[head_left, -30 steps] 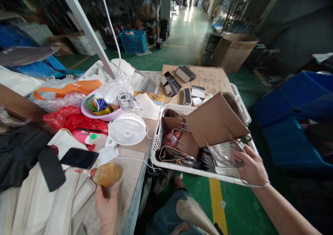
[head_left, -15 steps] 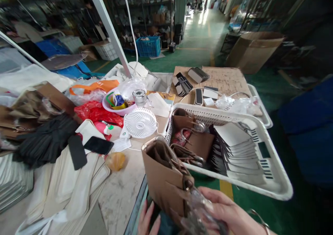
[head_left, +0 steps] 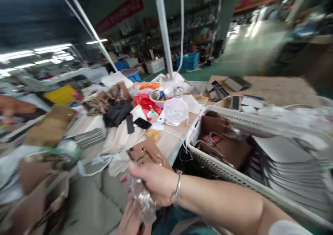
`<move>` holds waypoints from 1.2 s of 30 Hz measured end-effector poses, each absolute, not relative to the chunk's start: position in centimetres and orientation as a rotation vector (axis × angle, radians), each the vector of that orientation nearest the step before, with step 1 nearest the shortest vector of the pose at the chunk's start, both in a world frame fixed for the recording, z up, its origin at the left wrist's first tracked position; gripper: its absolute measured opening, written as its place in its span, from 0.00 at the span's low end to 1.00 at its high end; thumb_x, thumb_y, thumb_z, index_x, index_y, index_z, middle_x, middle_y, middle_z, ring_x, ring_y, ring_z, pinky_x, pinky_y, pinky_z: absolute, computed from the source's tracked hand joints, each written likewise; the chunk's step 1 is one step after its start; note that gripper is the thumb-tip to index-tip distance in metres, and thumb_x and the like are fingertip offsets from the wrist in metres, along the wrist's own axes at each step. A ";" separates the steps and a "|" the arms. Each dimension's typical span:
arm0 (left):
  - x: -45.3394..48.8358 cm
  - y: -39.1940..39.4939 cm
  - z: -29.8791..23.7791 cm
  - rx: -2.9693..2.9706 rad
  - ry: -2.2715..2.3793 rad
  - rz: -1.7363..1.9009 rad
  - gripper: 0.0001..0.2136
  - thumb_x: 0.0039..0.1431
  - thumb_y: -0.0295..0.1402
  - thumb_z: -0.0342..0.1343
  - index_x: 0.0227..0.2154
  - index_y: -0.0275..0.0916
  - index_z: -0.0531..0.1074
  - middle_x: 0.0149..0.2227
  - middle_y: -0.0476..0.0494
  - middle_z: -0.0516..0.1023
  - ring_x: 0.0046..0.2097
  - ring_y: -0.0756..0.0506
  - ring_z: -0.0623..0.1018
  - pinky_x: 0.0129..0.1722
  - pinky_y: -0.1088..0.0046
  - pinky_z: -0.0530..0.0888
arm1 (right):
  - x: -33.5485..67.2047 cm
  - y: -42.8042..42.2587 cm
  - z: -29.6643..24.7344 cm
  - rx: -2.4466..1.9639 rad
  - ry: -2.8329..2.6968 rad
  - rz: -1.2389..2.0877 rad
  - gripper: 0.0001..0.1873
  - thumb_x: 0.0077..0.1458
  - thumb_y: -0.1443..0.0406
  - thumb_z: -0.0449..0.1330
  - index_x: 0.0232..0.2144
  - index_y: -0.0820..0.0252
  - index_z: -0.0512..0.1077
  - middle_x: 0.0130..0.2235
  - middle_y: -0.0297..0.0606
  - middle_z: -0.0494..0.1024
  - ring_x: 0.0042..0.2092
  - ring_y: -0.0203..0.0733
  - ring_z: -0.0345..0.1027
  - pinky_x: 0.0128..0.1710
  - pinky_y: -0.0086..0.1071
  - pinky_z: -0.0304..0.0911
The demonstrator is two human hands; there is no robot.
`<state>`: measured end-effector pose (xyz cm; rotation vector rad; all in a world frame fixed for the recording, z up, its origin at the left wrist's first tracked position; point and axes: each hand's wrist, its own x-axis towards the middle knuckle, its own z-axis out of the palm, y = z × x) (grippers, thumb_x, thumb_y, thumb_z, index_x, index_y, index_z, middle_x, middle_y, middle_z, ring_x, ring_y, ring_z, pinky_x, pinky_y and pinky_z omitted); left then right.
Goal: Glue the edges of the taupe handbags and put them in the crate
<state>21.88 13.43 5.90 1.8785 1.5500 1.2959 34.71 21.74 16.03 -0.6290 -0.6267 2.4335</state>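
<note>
My right hand (head_left: 153, 179), with a silver bracelet at the wrist, is closed on crinkled clear plastic wrap (head_left: 142, 198) at a brown handbag (head_left: 147, 150). The bag's upper part, with small gold-coloured metal fittings, shows beyond the hand; the rest is hidden. Low in the view, my left hand (head_left: 130, 217) lies against the plastic. Its fingers are partly covered and blurred, so whether they grip is unclear. Both hands are at the near side of the cluttered worktable (head_left: 91, 197).
To the right, a white plastic basket (head_left: 221, 167) holds brown bags and stacked grey-white panels (head_left: 286, 165). A white fan (head_left: 176, 111), a black phone (head_left: 143, 123) and pale strips lie ahead. Brown pieces (head_left: 28, 190) are at left. A metal post (head_left: 164, 30) rises behind.
My view has swung left. My right hand has carried the brown bag left, from beside the basket to over the table, and the bag has turned. My left hand now meets the plastic.
</note>
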 end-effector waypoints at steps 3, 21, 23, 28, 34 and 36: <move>19.2 11.1 8.6 1.932 1.500 1.529 0.08 0.55 0.33 0.57 0.37 0.43 0.77 0.41 0.41 0.81 0.45 0.40 0.79 0.47 0.63 0.75 | 32.7 21.9 18.2 -0.697 -0.701 2.387 0.23 0.62 0.50 0.52 0.27 0.63 0.67 0.18 0.27 0.61 0.17 0.27 0.54 0.15 0.19 0.52; -3.7 12.7 8.3 1.321 1.841 1.539 0.15 0.55 0.47 0.55 0.34 0.40 0.73 0.35 0.47 0.78 0.40 0.43 0.76 0.47 0.64 0.70 | 34.3 19.9 10.4 -1.699 -2.129 0.581 0.30 0.55 0.71 0.55 0.60 0.70 0.57 0.52 0.60 0.68 0.56 0.60 0.59 0.53 0.50 0.55; -2.7 14.3 8.6 1.425 1.899 1.539 0.14 0.56 0.46 0.53 0.32 0.40 0.73 0.38 0.46 0.78 0.43 0.42 0.76 0.50 0.63 0.68 | 32.0 18.8 11.1 -1.544 -2.380 0.445 0.33 0.56 0.69 0.56 0.63 0.61 0.54 0.59 0.52 0.63 0.61 0.53 0.54 0.59 0.43 0.50; 0.2 16.2 10.9 1.724 1.920 1.434 0.12 0.59 0.40 0.47 0.27 0.41 0.72 0.36 0.44 0.79 0.42 0.42 0.76 0.44 0.66 0.70 | 23.8 20.6 10.9 -1.328 -2.848 0.383 0.27 0.49 0.57 0.67 0.48 0.69 0.71 0.47 0.54 0.75 0.51 0.55 0.67 0.53 0.42 0.61; 1.0 15.8 11.9 2.224 1.730 1.243 0.12 0.62 0.32 0.46 0.42 0.38 0.72 0.33 0.43 0.79 0.36 0.44 0.78 0.39 0.68 0.72 | 18.4 24.8 6.9 -1.407 -2.875 0.542 0.38 0.50 0.54 0.66 0.58 0.65 0.62 0.56 0.53 0.68 0.56 0.56 0.63 0.56 0.52 0.57; 0.8 15.5 11.7 2.352 1.673 1.306 0.13 0.62 0.32 0.47 0.46 0.36 0.72 0.39 0.37 0.80 0.41 0.42 0.78 0.43 0.65 0.73 | 18.3 25.2 5.4 -1.389 -2.821 0.619 0.48 0.46 0.57 0.69 0.63 0.66 0.53 0.61 0.57 0.61 0.60 0.59 0.57 0.58 0.51 0.54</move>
